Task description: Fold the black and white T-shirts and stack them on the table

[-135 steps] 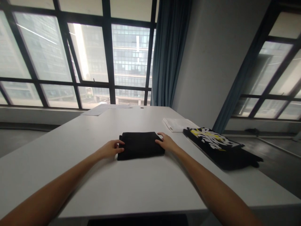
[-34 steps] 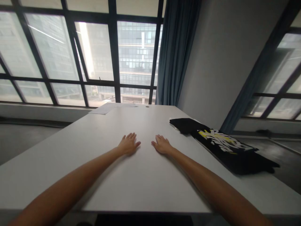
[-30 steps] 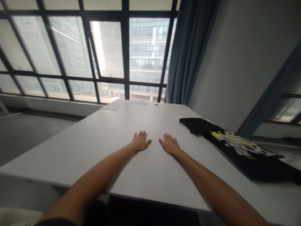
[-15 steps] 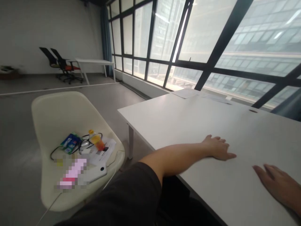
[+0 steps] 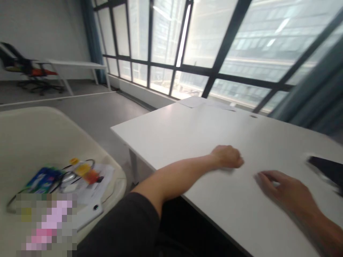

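My left hand is curled into a fist just over or on the white table; nothing shows in it. To its right, my right hand is bent, with thumb and fingertips drawn together around a small gap through which the tabletop shows. No object is visible in the right hand, though motion blurs it slightly. The two hands are apart, and bare white tabletop lies between them.
Left of the table stands a cream chair holding a bottle of orange drink, a blue-green packet, cables and papers. A dark object lies at the table's right. Papers rest near the windows.
My view has swung to the right. The left hand's spread fingers have curled into a fist. My right hand's fingers have drawn together, and a dark object has come into view at the right.
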Motion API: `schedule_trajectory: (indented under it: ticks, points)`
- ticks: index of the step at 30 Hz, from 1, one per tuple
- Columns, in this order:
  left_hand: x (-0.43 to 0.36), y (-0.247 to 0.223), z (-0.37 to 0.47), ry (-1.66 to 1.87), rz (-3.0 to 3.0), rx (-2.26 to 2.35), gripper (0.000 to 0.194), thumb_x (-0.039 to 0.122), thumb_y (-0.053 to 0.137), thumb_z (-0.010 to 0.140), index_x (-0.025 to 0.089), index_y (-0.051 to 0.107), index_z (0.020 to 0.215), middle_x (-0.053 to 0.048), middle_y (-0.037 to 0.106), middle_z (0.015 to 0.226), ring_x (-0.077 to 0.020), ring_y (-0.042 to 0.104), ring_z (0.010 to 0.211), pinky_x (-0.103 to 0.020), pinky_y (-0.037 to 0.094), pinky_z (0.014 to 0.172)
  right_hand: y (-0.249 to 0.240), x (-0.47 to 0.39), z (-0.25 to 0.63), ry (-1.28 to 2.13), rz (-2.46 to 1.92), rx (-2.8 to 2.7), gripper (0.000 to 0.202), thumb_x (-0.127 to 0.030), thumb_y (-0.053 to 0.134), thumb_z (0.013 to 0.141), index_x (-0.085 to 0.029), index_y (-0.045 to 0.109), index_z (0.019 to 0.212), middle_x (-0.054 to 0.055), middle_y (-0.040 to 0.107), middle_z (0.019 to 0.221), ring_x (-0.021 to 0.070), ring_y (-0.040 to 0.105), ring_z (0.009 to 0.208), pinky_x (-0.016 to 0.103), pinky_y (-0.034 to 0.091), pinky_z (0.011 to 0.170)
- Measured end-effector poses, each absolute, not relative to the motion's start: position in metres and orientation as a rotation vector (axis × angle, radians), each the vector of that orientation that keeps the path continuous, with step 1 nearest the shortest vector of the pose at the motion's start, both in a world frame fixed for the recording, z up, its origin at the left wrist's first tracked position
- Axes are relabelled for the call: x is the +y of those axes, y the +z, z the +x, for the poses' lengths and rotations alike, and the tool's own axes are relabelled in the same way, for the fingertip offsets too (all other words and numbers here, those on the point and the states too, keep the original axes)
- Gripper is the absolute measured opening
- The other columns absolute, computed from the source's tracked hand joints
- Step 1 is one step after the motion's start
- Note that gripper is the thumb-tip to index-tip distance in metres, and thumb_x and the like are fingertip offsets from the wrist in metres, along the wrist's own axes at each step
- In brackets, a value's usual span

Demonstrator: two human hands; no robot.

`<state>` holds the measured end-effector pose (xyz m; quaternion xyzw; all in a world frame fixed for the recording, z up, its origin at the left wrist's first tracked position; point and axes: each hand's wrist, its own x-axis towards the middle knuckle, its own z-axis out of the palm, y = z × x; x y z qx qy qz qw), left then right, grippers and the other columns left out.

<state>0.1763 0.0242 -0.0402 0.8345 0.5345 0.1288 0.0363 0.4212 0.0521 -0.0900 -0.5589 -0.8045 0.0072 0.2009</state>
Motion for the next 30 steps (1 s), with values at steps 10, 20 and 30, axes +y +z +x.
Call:
schedule_trajectory:
  ticks: [10,20,30]
  points:
    - [0.024,-0.036,0.193,0.271,2.941,1.353,0.036,0.027,0.045,0.085,0.011,0.075,0.074,-0.018,0.074,0.076,-0.0301,0.071,0.073,-0.037,0.050,0.065,-0.021,0.120,0.544,-0.549,-2.197,-1.913,0.042,-0.036,0.044,0.090,-0.014,0.064,0.119,0.017,0.059,0.126,0.0292,0.053,0.115,0.039,0.043,0.092]
    - [0.043,-0.040,0.110,0.659,2.597,1.555,0.040,0.043,0.039,0.093,0.020,0.060,0.069,-0.003,0.067,0.074,-0.0176,0.061,0.068,-0.028,0.040,0.063,-0.017,0.170,0.600,-0.275,-2.593,-1.923,0.041,-0.024,0.058,0.081,-0.017,0.066,0.121,0.018,0.064,0.124,0.0306,0.059,0.114,0.044,0.045,0.093]
    - [0.037,-0.044,0.120,0.686,2.363,1.476,0.045,0.052,0.038,0.093,0.022,0.065,0.112,-0.006,0.074,0.100,-0.0211,0.066,0.084,-0.033,0.048,0.078,0.044,0.125,0.463,-0.153,-1.657,-1.813,0.031,-0.034,0.051,0.089,-0.013,0.070,0.102,0.013,0.071,0.105,0.0253,0.064,0.096,0.035,0.047,0.086]
